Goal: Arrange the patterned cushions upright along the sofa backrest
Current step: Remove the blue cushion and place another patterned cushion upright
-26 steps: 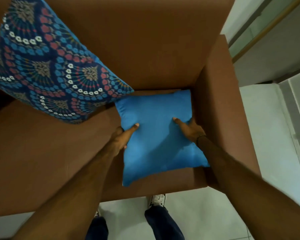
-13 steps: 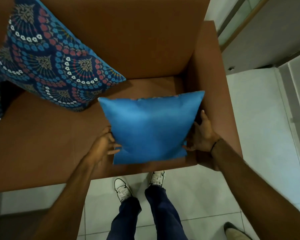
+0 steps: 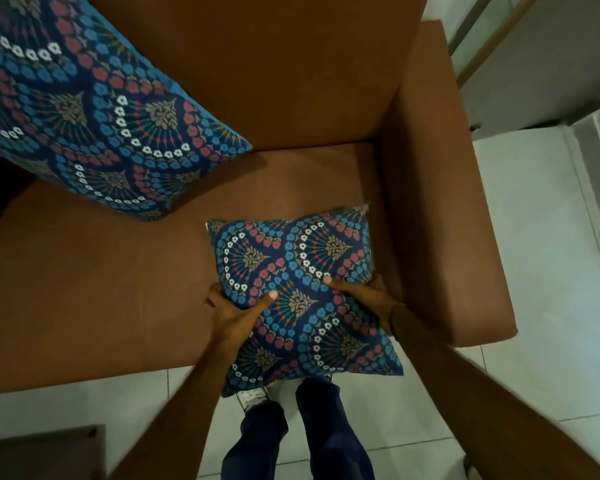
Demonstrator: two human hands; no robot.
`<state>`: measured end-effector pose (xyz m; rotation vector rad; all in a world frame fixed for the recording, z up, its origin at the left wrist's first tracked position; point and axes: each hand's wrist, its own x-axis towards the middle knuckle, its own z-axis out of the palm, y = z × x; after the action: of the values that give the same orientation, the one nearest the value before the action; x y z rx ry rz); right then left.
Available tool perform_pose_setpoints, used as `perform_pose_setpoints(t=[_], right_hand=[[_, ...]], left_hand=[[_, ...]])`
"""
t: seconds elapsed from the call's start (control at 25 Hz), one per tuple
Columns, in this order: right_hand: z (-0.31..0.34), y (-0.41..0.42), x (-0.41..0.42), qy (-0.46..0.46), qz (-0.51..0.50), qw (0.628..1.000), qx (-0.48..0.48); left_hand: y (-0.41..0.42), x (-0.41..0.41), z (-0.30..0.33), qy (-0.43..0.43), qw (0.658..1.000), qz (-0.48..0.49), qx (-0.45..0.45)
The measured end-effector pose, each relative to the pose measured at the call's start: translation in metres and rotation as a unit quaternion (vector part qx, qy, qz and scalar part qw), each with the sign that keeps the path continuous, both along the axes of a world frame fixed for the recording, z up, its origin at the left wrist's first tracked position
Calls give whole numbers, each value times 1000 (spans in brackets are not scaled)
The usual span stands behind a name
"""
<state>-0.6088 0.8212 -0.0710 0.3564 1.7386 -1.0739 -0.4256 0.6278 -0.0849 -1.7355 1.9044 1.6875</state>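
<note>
I hold a small patterned cushion (image 3: 302, 289), navy with blue, red and white fan motifs, over the front right of the brown sofa seat (image 3: 101, 278). Its patterned face is turned up towards me. My left hand (image 3: 232, 313) grips its left edge with the thumb on top. At its right edge, my right hand (image 3: 364, 296) grips it the same way. A larger cushion (image 3: 84, 116) with the same pattern leans against the sofa backrest (image 3: 291, 64) at the upper left.
The sofa's right armrest (image 3: 440, 202) runs close beside the held cushion. White tiled floor (image 3: 534, 237) lies to the right and in front. My legs and shoes (image 3: 291, 427) stand at the seat's front edge. A dark box-like object (image 3: 42, 452) sits at the lower left.
The small cushion lay plain blue side up, was lifted off the seat, and is now flipped so the patterned side faces up. Both hands stayed on it.
</note>
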Motion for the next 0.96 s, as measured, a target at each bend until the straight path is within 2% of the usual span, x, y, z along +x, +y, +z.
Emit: perform_pose_setpoints(t=[0.08,0.16,0.36,0.44,0.64,0.76,0.96], right_hand=[[-13,1,4,37,-5,999,3],[-19,9,-1,62,-2,998,25],[7,14,-28,28,-1,999,20],[30,7,-47,49,-15,998,19],[100,-12,-104,187,-40,981,36],[125,-31,-128,262,-29,965,3],[152,-105,-171,408,16,912,-38]], left_hand=[[-1,1,-18,18,999,30,-13],[-2,-1,-22,28,997,64,14],[-20,6,-3,31,974,154,166],[-21,-4,10,47,968,162,188],[-30,-56,47,138,969,105,175],[-51,-89,55,187,963,113,157],[-93,-154,45,177,964,112,165]])
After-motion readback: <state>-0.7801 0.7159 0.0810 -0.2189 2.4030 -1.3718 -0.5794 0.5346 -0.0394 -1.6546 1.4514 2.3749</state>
